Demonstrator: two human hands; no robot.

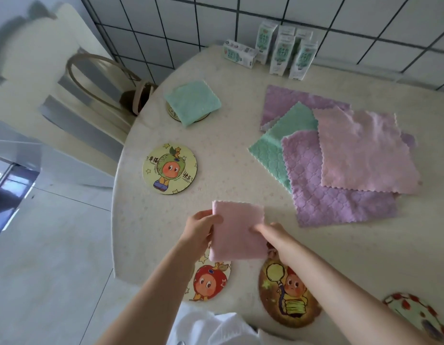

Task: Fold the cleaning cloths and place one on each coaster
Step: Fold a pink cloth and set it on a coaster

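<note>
You hold the folded pink cloth [237, 230] between both hands, just above the near edge of the table [241, 170], with its lower edge overlapping the red-apple coaster [211, 282] in this view. That coaster looks like the natural target. Lower the cloth flat and centred on it so no corner trails toward the brown coaster [288, 295] beside it. Set the near edge down first, then let the rest settle so the fold does not spring open. Press lightly once it lies flat before letting go.

Your left hand [203, 225] pinches the cloth's left edge, thumb on top and fingers curled beneath. Your right hand [270, 232] grips the right edge, fingers laid over the top; what lies under the cloth cannot be seen. Both forearms reach in from below, wrists roughly level.

One folded green cloth [193, 102] already sits on the far coaster [175, 115]. The green-hat coaster [169, 168] is bare, and the pile of unfolded cloths [340, 158] waits to your right.
</note>
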